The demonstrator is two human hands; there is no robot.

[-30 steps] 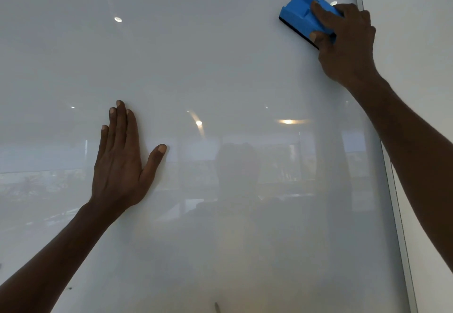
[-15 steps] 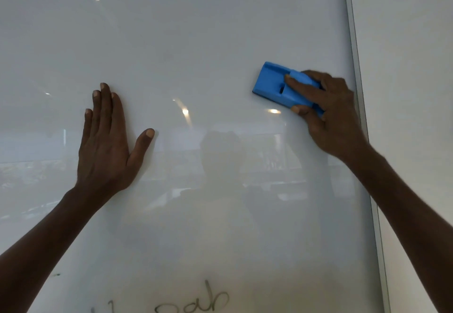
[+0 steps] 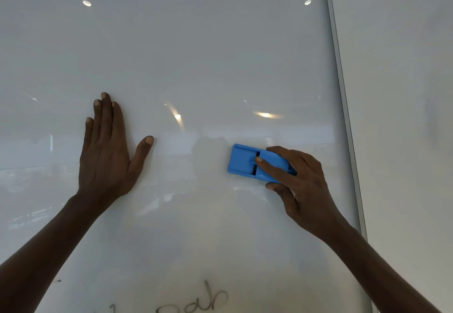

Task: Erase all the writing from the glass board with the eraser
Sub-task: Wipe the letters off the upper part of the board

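The glass board fills most of the view. My right hand grips the blue eraser, which lies flat against the glass right of centre. My left hand rests flat on the board at the left, with straight fingers and the thumb spread. Grey handwriting shows along the bottom edge of the view, partly cut off. A small dark mark sits by my left forearm.
The board's metal right edge runs down at a slant, with a plain white wall beyond it. Ceiling lights and a room reflect in the glass.
My right hand has drawn the eraser down the board from the top right corner to mid height and slightly leftward. The view has dropped, and writing has come into sight at the bottom.
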